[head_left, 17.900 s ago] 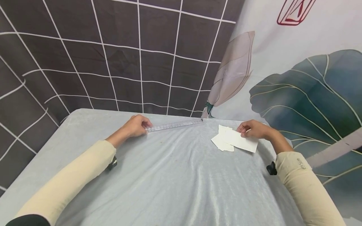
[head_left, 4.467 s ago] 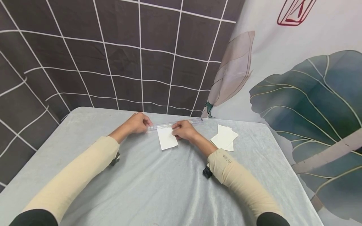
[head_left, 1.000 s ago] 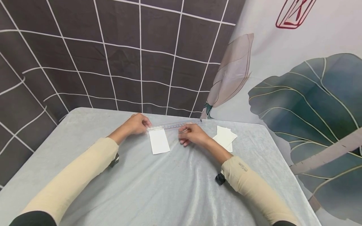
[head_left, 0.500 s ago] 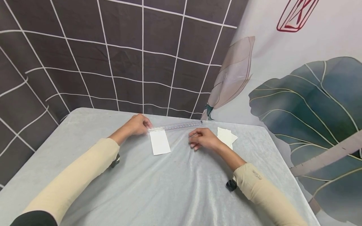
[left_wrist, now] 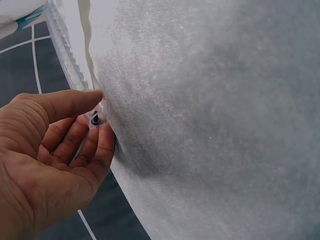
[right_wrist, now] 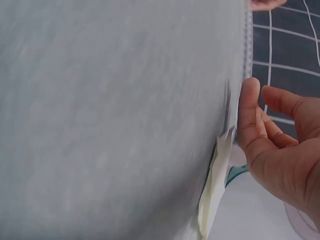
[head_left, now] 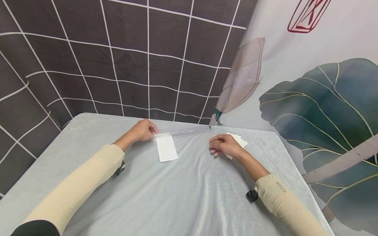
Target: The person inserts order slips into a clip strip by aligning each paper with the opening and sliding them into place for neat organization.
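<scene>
My left hand (head_left: 143,130) pinches the near-left end of a long clear plastic strip (head_left: 186,131) at the table's back edge. The left wrist view shows a small dark fitting (left_wrist: 95,119) in that end, between thumb and fingers; a row of small bumps runs along the strip. One white paper slip (head_left: 167,149) lies with its top edge at the strip, close to my left hand. My right hand (head_left: 226,146), fingers loosely bent and holding nothing, hovers by several overlapping white paper slips (head_left: 240,140), partly covering them in the head view.
A grey-blue cloth (head_left: 177,196) with folds covers the table. Behind stands a dark backdrop with white grid lines (head_left: 124,65); to the right hangs a pale curtain with a large leaf print (head_left: 325,108).
One slip went from the right-hand pile to the strip, then slid left along it. My right hand let it go and moved right, back to the pile. My left hand stayed put.
</scene>
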Action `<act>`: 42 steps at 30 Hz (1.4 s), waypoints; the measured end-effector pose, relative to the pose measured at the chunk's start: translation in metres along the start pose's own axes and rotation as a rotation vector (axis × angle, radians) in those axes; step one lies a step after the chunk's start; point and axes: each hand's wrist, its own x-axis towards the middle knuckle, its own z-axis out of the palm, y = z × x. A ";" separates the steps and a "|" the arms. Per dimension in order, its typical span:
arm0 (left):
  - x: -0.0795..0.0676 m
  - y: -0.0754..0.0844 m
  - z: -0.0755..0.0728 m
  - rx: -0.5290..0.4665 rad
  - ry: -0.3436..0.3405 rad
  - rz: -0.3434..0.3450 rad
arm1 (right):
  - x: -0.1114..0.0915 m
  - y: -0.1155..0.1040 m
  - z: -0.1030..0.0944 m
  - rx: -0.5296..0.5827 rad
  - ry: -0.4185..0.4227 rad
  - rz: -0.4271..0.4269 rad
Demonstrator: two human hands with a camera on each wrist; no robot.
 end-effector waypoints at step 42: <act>0.001 0.001 0.002 -0.006 0.014 0.001 | -0.025 0.031 -0.068 -0.060 0.144 0.164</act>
